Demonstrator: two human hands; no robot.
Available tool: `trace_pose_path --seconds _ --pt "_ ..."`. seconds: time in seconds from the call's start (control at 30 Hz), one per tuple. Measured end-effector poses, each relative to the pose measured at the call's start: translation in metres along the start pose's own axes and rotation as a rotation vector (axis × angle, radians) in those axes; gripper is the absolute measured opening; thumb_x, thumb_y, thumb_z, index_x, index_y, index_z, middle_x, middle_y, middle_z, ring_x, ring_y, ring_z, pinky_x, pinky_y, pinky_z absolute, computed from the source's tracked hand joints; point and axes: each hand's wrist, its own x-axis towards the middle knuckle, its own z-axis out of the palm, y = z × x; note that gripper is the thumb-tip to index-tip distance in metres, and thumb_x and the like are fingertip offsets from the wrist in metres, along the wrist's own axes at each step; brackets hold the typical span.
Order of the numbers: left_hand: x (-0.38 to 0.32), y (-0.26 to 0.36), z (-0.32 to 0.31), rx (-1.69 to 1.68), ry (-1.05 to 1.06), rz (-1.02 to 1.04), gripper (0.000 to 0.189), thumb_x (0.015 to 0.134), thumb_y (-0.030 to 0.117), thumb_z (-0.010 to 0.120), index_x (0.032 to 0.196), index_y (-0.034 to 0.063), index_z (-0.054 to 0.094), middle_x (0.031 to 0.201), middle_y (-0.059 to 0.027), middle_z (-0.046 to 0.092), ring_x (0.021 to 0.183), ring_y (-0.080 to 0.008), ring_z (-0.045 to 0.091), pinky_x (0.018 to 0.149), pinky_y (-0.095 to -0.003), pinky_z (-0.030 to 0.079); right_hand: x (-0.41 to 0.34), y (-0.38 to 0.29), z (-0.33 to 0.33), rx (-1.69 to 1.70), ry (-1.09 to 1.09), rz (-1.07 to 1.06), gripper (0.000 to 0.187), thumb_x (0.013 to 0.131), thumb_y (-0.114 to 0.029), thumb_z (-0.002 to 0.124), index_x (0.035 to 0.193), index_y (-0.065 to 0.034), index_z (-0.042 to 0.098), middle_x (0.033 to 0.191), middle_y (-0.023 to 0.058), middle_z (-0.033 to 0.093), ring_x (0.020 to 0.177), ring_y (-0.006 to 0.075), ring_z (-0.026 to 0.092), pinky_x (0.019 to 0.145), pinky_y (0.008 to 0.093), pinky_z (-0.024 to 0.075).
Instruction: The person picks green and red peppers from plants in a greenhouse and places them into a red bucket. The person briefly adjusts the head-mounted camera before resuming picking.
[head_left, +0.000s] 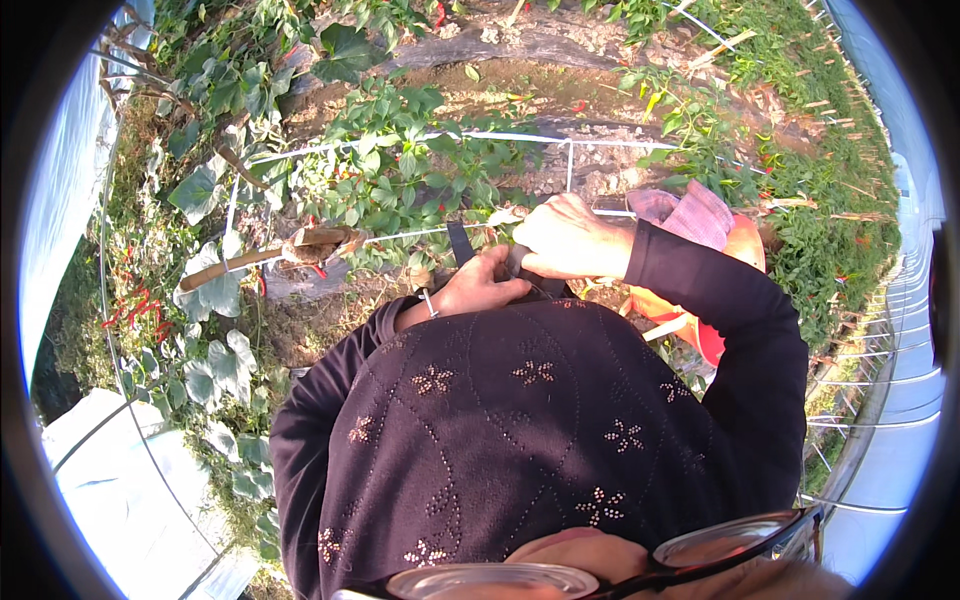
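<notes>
Both hands meet in front of the waist of a dark long-sleeved top with beaded flowers. My left hand, a pale band at its wrist, has its thumb and fingers around something dark that is mostly hidden. Close against it on the right, my right hand is curled, its fingertips at the same dark thing. A black strap rises beside the fingers of my left hand. To the right, a pink checked cloth lies over an orange-red container, partly behind the sleeve.
White cord runs across the rows of green pepper plants with red peppers. At left, a wooden stake leans among broad-leaved plants. Wilted stalks and dark ground film lie farther out. Greenhouse sheeting curves along the right.
</notes>
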Motion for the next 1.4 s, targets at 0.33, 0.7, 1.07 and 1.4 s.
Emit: trace_pose_path --seconds 0.33,0.7,1.07,1.4 --pt "-0.018 0.004 0.001 0.097 0.050 0.047 0.037 0.079 0.006 0.070 0.112 0.0004 0.055 0.094 -0.0056 0.065 0.086 -0.0118 0.061 0.076 -0.0275 0.049 -0.024 -0.024 0.058 0.740 -0.068 0.565 0.034 0.077 -0.035 0.058 0.077 -0.0025 0.068 0.067 0.0179 0.063 0.063 0.0327 0.064 0.061 0.0425 0.0485" --pt "-0.016 0.009 0.006 0.506 0.163 -0.015 0.048 0.066 0.037 0.075 0.095 0.0009 0.061 0.079 -0.0157 0.066 0.077 -0.0288 0.066 0.071 -0.0386 0.050 -0.025 -0.014 0.034 0.149 0.081 0.024 0.025 0.071 -0.031 0.062 0.064 -0.0078 0.056 0.063 0.0116 0.060 0.061 0.0332 0.061 0.055 0.0457 0.0446" --pt "-0.049 0.016 -0.038 0.537 -0.037 0.395 0.026 0.082 0.009 0.070 0.106 0.0015 0.060 0.097 -0.0122 0.063 0.089 -0.0239 0.063 0.078 -0.0348 0.050 -0.016 -0.020 0.030 0.233 -0.142 0.259 0.031 0.073 -0.032 0.057 0.068 -0.0022 0.061 0.066 0.0181 0.061 0.066 0.0366 0.062 0.061 0.0480 0.0460" --pt "-0.093 0.034 -0.061 0.965 0.073 0.569 0.011 0.077 0.009 0.063 0.086 0.0062 0.060 0.076 -0.0098 0.056 0.068 -0.0316 0.061 0.057 -0.0389 0.048 -0.007 -0.014 0.045 0.478 -0.243 0.421 0.027 0.075 -0.028 0.056 0.067 -0.0020 0.060 0.066 0.0191 0.060 0.065 0.0372 0.061 0.060 0.0470 0.0438"
